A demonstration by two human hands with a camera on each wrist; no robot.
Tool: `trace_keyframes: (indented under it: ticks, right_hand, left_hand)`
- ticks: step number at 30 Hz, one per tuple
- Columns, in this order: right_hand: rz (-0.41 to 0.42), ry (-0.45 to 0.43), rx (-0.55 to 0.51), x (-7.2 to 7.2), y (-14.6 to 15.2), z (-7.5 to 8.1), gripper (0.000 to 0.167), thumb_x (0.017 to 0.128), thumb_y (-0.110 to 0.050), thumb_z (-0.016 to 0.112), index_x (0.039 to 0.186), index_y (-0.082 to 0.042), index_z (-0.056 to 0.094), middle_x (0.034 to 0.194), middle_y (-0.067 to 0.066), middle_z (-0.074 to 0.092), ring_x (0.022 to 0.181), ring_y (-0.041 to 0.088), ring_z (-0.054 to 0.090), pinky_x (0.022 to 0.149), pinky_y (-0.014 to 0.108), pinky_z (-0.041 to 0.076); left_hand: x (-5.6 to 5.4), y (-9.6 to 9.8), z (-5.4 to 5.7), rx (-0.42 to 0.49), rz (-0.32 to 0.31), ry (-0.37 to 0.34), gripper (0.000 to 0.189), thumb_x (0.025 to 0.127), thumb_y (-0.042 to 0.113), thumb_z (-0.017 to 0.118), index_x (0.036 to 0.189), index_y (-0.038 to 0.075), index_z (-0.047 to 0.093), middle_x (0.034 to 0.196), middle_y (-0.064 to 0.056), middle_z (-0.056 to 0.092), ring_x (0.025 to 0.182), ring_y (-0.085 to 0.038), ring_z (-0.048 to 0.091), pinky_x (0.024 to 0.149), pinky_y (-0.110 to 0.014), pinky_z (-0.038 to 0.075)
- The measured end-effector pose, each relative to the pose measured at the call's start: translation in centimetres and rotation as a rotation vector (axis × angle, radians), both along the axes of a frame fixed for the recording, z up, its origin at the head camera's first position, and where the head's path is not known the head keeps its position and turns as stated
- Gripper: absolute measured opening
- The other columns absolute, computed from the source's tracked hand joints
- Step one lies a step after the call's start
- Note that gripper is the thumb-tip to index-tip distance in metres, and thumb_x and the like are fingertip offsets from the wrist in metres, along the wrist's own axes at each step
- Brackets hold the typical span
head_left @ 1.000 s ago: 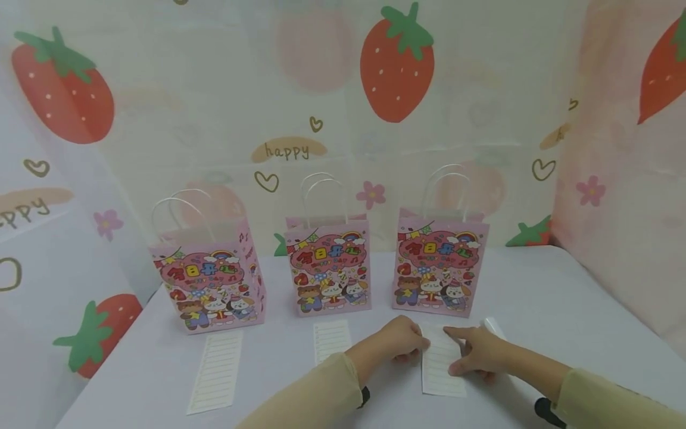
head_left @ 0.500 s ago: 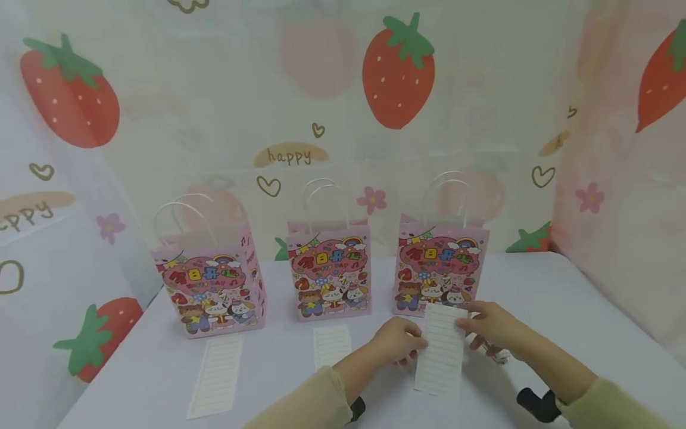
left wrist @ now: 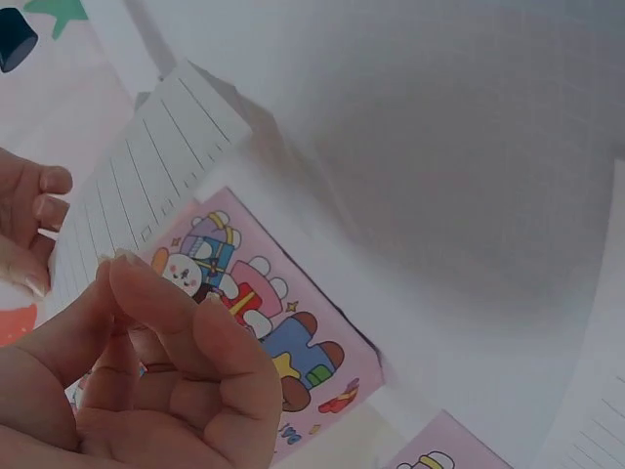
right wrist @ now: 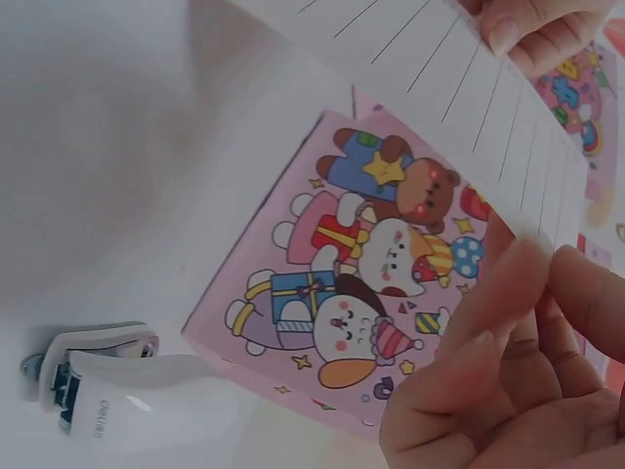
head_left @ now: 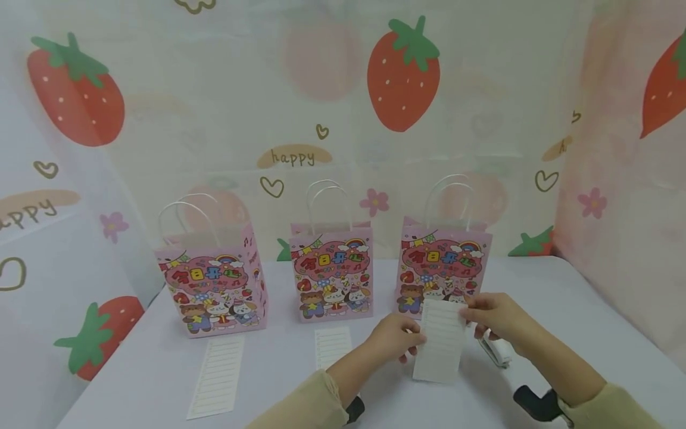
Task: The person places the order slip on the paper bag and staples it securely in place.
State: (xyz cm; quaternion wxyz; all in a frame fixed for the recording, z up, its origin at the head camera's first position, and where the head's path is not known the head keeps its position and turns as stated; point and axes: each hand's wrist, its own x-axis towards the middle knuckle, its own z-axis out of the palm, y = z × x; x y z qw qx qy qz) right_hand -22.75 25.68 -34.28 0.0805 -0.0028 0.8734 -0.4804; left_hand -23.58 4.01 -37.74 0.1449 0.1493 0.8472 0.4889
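Note:
Between my two hands a lined paper slip [head_left: 439, 342] is held up, tilted, in front of the right-hand pink gift bag [head_left: 443, 262]. My left hand [head_left: 392, 338] pinches its left edge between thumb and fingertips. At the upper right corner, my right hand [head_left: 498, 319] pinches the slip with thumb and forefinger. In the right wrist view the ruled lines of the slip face me, and the bag's cartoon animals show behind it. A white stapler [right wrist: 146, 391] lies on the table close to my right hand, partly hidden by it in the head view.
Two more pink gift bags with white handles, a middle bag [head_left: 332, 274] and a left bag [head_left: 211, 286], stand upright along the back. A lined slip [head_left: 217, 375] lies before the left bag, another slip [head_left: 333, 347] before the middle one. Strawberry-print cloth hangs behind the white table [head_left: 541, 310].
The slip has come up off the table and now tilts before the right bag. My right hand has shifted from pressing on its face to pinching its upper right corner.

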Motion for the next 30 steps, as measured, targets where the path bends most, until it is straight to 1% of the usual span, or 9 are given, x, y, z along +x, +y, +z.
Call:
trace_keyframes:
  ticks: [4,9,13,16,22,26,30]
  right_hand:
    - [-0.012,0.01,0.002,0.1,-0.1,0.7,0.026,0.098,-0.018,0.057,0.109,0.005,0.062,0.08,0.003,0.061,0.066,0.018,0.055,0.061,0.033,0.039]
    - [-0.03,0.038,-0.016,0.1,-0.2,1.3,0.027,0.097,-0.019,0.059,0.109,0.005,0.061,0.076,0.001,0.059,0.068,0.018,0.053,0.06,0.033,0.039]
    - [-0.06,0.073,-0.039,-0.1,-0.4,1.8,0.024,0.096,-0.019,0.061,0.105,0.003,0.061,0.072,0.0,0.057,0.067,0.017,0.052,0.06,0.032,0.038]
    - [-0.074,0.092,-0.055,-0.2,-0.4,2.2,0.023,0.095,-0.019,0.062,0.104,0.003,0.062,0.074,0.0,0.057,0.068,0.017,0.051,0.06,0.031,0.039]
    - [-0.075,0.099,-0.074,-0.4,-0.4,2.8,0.025,0.097,-0.019,0.06,0.108,0.003,0.061,0.077,0.0,0.057,0.072,0.018,0.05,0.061,0.032,0.039]
    - [-0.094,0.097,-0.101,-0.6,-0.5,3.2,0.025,0.097,-0.018,0.059,0.11,0.004,0.06,0.078,0.0,0.057,0.073,0.017,0.05,0.061,0.03,0.039]
    - [-0.116,0.088,-0.118,-0.9,-0.5,3.5,0.027,0.098,-0.02,0.059,0.113,0.004,0.06,0.084,0.002,0.058,0.076,0.018,0.049,0.062,0.029,0.04]
  left_hand:
    - [0.1,0.1,0.3,0.008,0.005,0.011,0.009,0.093,0.011,0.065,0.089,0.004,0.068,0.061,0.0,0.057,0.048,-0.011,0.05,0.049,-0.021,0.043]
    - [-0.1,0.2,0.6,0.004,0.015,0.048,0.009,0.093,0.012,0.065,0.092,0.004,0.068,0.062,-0.001,0.059,0.048,-0.012,0.052,0.049,-0.022,0.044]
    - [-0.3,0.3,1.0,0.005,0.026,0.063,0.012,0.094,0.014,0.064,0.095,0.003,0.069,0.063,-0.001,0.059,0.049,-0.012,0.052,0.05,-0.022,0.045]
    - [-0.5,0.5,1.4,0.006,0.026,0.067,0.014,0.095,0.014,0.063,0.098,0.002,0.069,0.064,-0.001,0.059,0.049,-0.012,0.052,0.049,-0.022,0.044]
    - [-1.0,0.6,2.0,0.014,0.027,0.077,0.017,0.096,0.016,0.061,0.101,0.001,0.069,0.065,0.0,0.058,0.051,-0.011,0.051,0.05,-0.021,0.044]
    - [-1.4,0.6,2.2,0.009,0.023,0.101,0.016,0.097,0.016,0.06,0.099,0.002,0.068,0.065,0.0,0.059,0.051,-0.011,0.051,0.051,-0.022,0.045]
    - [-1.9,0.6,2.5,0.001,0.034,0.123,0.018,0.097,0.017,0.059,0.102,0.002,0.068,0.066,0.0,0.059,0.052,-0.011,0.052,0.051,-0.022,0.044]
